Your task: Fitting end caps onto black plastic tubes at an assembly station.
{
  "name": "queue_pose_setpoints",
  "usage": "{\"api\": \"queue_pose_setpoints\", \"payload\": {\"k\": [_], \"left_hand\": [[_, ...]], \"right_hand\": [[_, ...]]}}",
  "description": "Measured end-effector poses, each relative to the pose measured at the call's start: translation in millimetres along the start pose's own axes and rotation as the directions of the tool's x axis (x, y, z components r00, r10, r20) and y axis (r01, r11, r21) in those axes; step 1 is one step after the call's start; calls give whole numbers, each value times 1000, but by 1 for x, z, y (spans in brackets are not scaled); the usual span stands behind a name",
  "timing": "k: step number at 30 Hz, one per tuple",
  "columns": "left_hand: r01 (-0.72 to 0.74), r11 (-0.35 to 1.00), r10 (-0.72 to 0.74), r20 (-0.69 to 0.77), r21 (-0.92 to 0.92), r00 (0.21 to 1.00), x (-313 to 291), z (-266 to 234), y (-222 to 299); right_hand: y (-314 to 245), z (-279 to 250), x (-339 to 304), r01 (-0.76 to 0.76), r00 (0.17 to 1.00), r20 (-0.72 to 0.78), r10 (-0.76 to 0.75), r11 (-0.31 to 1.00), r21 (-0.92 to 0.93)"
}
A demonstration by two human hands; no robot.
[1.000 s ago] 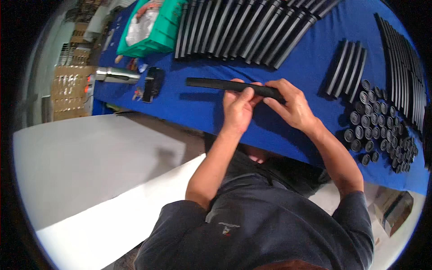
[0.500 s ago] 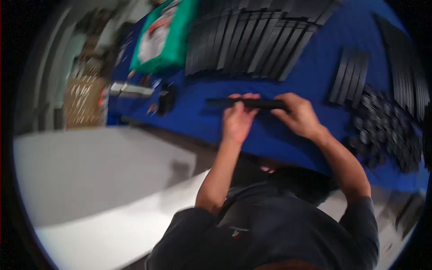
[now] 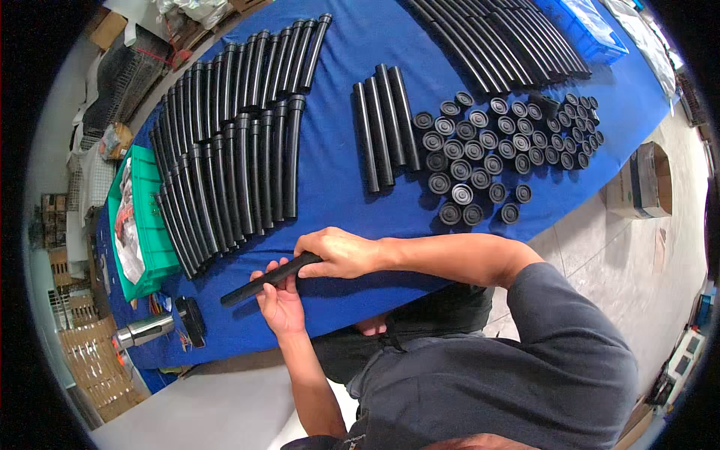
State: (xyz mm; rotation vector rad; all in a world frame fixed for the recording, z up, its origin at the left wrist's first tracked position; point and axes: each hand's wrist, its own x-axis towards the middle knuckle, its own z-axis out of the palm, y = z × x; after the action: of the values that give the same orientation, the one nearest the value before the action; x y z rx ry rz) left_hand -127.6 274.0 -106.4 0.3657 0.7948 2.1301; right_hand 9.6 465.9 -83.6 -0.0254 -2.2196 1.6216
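Note:
Both hands are on one black tube (image 3: 251,287), which slants across the blue-covered table near its front edge. My right hand (image 3: 339,253) is closed around the tube's right end and hides that end. My left hand (image 3: 281,304) supports the tube's middle from below, fingers curled around it, while the left end sticks out free. Just beyond my hands lie two rows of black tubes (image 3: 245,176) with wider collars at their far ends. Farther right are several plain tubes (image 3: 381,131) side by side, then many round black caps (image 3: 478,178) with ringed faces.
A green crate (image 3: 161,262) with whitish plastic stands at the left. Near it are a silver cylindrical tool (image 3: 146,330) and a black round object (image 3: 190,321). More tubes (image 3: 499,41) and a blue crate (image 3: 589,34) occupy the far right. A cardboard box (image 3: 641,184) sits on the floor.
My view has swung to the right and sharpened, bringing the caps and far tubes fully in. The tube, level in the picture before, now slants up to the right; both hands still hold it.

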Motion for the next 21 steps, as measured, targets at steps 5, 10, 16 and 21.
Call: {"api": "queue_pose_setpoints", "payload": {"k": [5, 10, 16, 21], "left_hand": [[-19, 1000, 18, -48, -17, 999, -4, -2, 1], [-49, 998, 51, -62, 29, 997, -4, 4, 2], [-9, 1000, 8, -44, -13, 999, -3, 9, 1], [25, 999, -28, -70, -39, 997, -4, 4, 0]], "right_hand": [[-6, -2, 3, -24, 998, 58, 21, 998, 53], [1, 10, 4, 95, 995, -34, -95, 995, -7], [-5, 7, 2, 67, 998, -10, -70, 985, -158], [-5, 7, 0, 77, 997, 20, -74, 982, -173]]}}
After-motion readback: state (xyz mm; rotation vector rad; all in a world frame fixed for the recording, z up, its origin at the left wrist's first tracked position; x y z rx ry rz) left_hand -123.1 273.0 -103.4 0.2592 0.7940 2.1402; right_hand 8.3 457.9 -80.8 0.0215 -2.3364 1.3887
